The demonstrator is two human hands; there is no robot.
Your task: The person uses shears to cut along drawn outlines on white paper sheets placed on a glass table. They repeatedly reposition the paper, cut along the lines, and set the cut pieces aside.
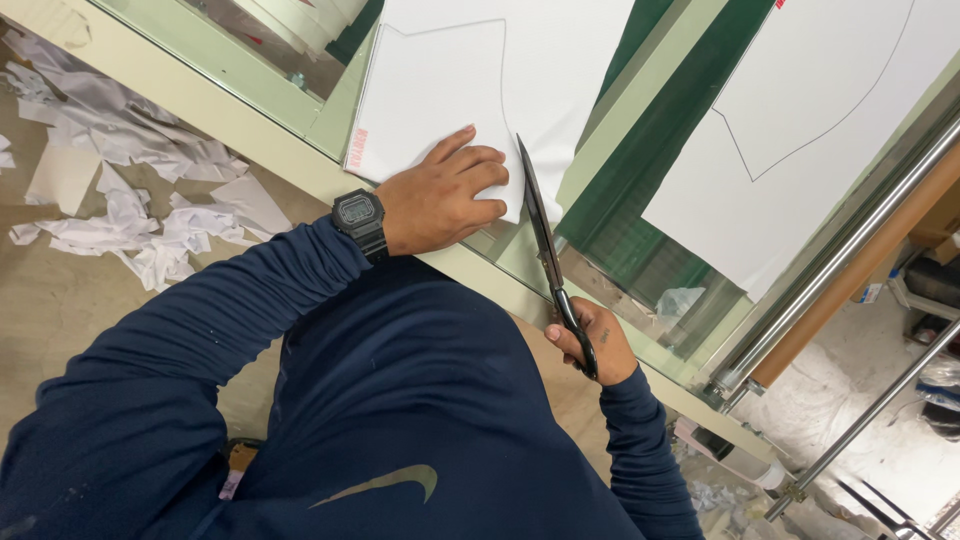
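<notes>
Centre frame | our left hand flat, fingers spread, pressing white paper sheet onto desk | our right hand clenched on black scissors, blades along sheet edge.

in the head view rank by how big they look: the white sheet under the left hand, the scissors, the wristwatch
1. White sheet, clearly the largest.
2. Scissors, long and thin, held in the right hand.
3. Watch, smallest, on the wrist of the left hand.
All lie at similar depth, so the ranking is fairly safe.

Single head view, steeply down, close over table edge.
</notes>
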